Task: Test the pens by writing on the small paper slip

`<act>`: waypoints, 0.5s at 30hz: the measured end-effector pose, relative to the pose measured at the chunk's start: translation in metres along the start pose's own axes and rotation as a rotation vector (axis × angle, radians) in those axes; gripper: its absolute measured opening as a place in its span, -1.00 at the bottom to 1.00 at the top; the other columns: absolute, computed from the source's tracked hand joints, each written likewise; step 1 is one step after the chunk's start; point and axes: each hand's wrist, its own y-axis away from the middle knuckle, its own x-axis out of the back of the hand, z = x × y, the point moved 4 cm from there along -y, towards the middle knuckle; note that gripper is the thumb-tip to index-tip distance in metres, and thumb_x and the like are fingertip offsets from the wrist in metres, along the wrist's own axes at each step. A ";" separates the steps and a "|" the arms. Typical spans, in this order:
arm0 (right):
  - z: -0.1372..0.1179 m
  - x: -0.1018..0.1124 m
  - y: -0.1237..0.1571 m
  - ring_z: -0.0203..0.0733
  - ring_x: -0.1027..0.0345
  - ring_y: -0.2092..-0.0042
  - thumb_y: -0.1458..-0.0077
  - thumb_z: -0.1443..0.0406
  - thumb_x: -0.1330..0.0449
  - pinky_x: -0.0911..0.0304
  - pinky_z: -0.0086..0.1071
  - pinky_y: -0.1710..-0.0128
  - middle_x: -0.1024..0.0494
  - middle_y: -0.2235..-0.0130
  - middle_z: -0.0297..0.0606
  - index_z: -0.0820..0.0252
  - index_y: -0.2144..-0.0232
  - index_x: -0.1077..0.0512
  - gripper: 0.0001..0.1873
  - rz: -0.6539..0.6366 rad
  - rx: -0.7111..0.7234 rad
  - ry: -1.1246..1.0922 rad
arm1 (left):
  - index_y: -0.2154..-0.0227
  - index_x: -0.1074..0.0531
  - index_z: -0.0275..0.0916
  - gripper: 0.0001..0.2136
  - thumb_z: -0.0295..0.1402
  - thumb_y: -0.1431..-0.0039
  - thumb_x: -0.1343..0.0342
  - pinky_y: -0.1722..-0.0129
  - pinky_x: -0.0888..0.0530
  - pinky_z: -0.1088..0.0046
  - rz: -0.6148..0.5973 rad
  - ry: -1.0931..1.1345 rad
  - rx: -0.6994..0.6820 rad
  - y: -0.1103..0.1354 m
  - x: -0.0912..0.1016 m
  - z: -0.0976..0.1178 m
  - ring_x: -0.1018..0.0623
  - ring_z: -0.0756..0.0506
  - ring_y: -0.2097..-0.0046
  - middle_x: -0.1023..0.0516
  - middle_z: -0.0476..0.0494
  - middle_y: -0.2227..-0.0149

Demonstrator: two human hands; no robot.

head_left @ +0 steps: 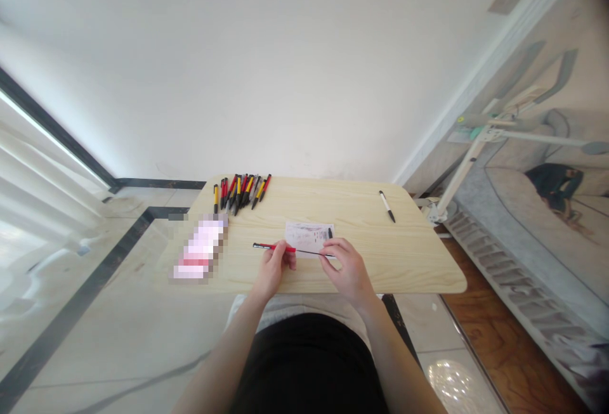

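My left hand [275,267] is closed around a red pen barrel [290,250] with a black end, held level above the table. A thin dark ink refill [309,252] sticks out of the barrel's right end. The fingertips of my right hand [346,267] pinch the refill near its far end. Below the hands lies a small white paper [304,234] with dark scribbles. A short black piece [330,232], which looks like a pen's grip section, rests on the paper's right edge, just beyond my right fingers.
Several red, yellow and grey pens [240,192] lie piled at the back left of the wooden table [409,255]. A white pen [387,206] with black ends is at the right. A blurred, pixelated phone-like thing [200,249] lies at the left. The wall [304,84] stands behind.
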 end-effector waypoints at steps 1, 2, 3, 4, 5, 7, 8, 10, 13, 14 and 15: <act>0.000 0.001 0.001 -0.18 -0.31 0.19 0.01 0.40 -0.11 -0.27 -0.29 0.17 -0.42 0.27 -0.22 0.13 0.39 -0.43 -0.87 0.003 -0.001 -0.002 | 0.56 -0.34 -0.30 -0.68 -0.14 -0.09 0.06 0.54 -0.31 0.48 0.002 -0.002 0.003 0.000 0.000 0.000 -0.38 0.03 0.57 -0.37 0.00 0.62; 0.000 0.001 0.001 -0.18 -0.31 0.19 0.01 0.40 -0.11 -0.27 -0.29 0.17 -0.42 0.27 -0.22 0.13 0.39 -0.42 -0.87 0.007 -0.001 -0.005 | 0.56 -0.34 -0.30 -0.68 -0.14 -0.09 0.06 0.54 -0.31 0.48 0.002 -0.006 0.004 0.000 0.000 0.000 -0.38 0.03 0.57 -0.37 0.00 0.62; 0.000 0.002 0.002 -0.18 -0.31 0.19 0.01 0.40 -0.11 -0.27 -0.28 0.17 -0.42 0.27 -0.22 0.13 0.39 -0.42 -0.87 0.010 -0.003 -0.008 | 0.56 -0.34 -0.30 -0.68 -0.14 -0.08 0.06 0.54 -0.32 0.48 0.004 -0.010 0.004 0.000 0.001 0.000 -0.38 0.03 0.57 -0.37 0.00 0.62; 0.001 0.002 0.002 -0.18 -0.32 0.19 0.01 0.40 -0.11 -0.27 -0.28 0.17 -0.42 0.28 -0.22 0.13 0.39 -0.42 -0.87 0.013 -0.004 -0.010 | 0.56 -0.35 -0.30 -0.68 -0.14 -0.08 0.06 0.54 -0.32 0.48 0.005 -0.013 0.005 0.000 0.001 0.000 -0.38 0.02 0.57 -0.37 -0.01 0.62; 0.001 0.002 0.003 -0.18 -0.32 0.20 0.01 0.40 -0.11 -0.27 -0.28 0.17 -0.42 0.28 -0.22 0.13 0.39 -0.42 -0.87 0.015 -0.007 -0.012 | 0.56 -0.35 -0.30 -0.68 -0.14 -0.08 0.06 0.54 -0.32 0.48 0.006 -0.016 0.006 0.000 0.001 0.000 -0.38 0.02 0.57 -0.37 -0.01 0.62; 0.002 0.002 0.004 -0.17 -0.32 0.20 0.02 0.40 -0.11 -0.28 -0.28 0.18 -0.43 0.28 -0.22 0.12 0.40 -0.42 -0.87 0.020 -0.011 -0.015 | 0.56 -0.34 -0.30 -0.69 -0.14 -0.08 0.06 0.54 -0.32 0.48 0.008 -0.018 0.009 0.000 0.001 0.000 -0.37 0.02 0.58 -0.37 0.00 0.62; 0.002 0.002 0.004 -0.17 -0.33 0.20 0.02 0.40 -0.11 -0.29 -0.28 0.18 -0.43 0.28 -0.22 0.12 0.40 -0.43 -0.88 0.022 -0.013 -0.016 | 0.56 -0.34 -0.30 -0.69 -0.15 -0.08 0.06 0.54 -0.32 0.48 0.008 -0.017 0.009 0.000 0.000 0.001 -0.37 0.03 0.58 -0.37 0.00 0.62; 0.003 0.001 0.006 -0.17 -0.33 0.21 0.02 0.40 -0.12 -0.29 -0.28 0.19 -0.43 0.28 -0.22 0.12 0.39 -0.43 -0.87 0.027 -0.021 -0.017 | 0.56 -0.34 -0.30 -0.69 -0.15 -0.09 0.06 0.55 -0.31 0.48 0.004 -0.015 0.006 0.000 0.000 0.001 -0.37 0.03 0.58 -0.37 0.00 0.63; 0.005 -0.001 0.008 -0.17 -0.33 0.20 0.02 0.40 -0.11 -0.29 -0.28 0.18 -0.42 0.28 -0.22 0.12 0.39 -0.43 -0.87 0.024 -0.034 -0.022 | 0.56 -0.34 -0.30 -0.69 -0.15 -0.10 0.07 0.55 -0.31 0.48 -0.009 -0.019 -0.002 0.000 0.000 0.000 -0.37 0.03 0.57 -0.37 0.00 0.62; 0.005 -0.001 0.008 -0.18 -0.32 0.20 0.02 0.40 -0.11 -0.28 -0.28 0.18 -0.42 0.28 -0.22 0.12 0.38 -0.43 -0.87 0.021 -0.035 -0.025 | 0.55 -0.34 -0.30 -0.69 -0.16 -0.11 0.08 0.54 -0.31 0.48 -0.014 -0.025 -0.007 0.000 0.000 0.000 -0.37 0.02 0.57 -0.37 -0.01 0.62; 0.005 -0.002 0.009 -0.18 -0.32 0.20 0.02 0.40 -0.11 -0.28 -0.28 0.18 -0.42 0.29 -0.22 0.12 0.38 -0.43 -0.87 0.016 -0.035 -0.027 | 0.55 -0.34 -0.30 -0.69 -0.16 -0.11 0.08 0.54 -0.31 0.48 -0.020 -0.031 -0.012 0.000 0.000 0.000 -0.37 0.02 0.57 -0.36 -0.01 0.62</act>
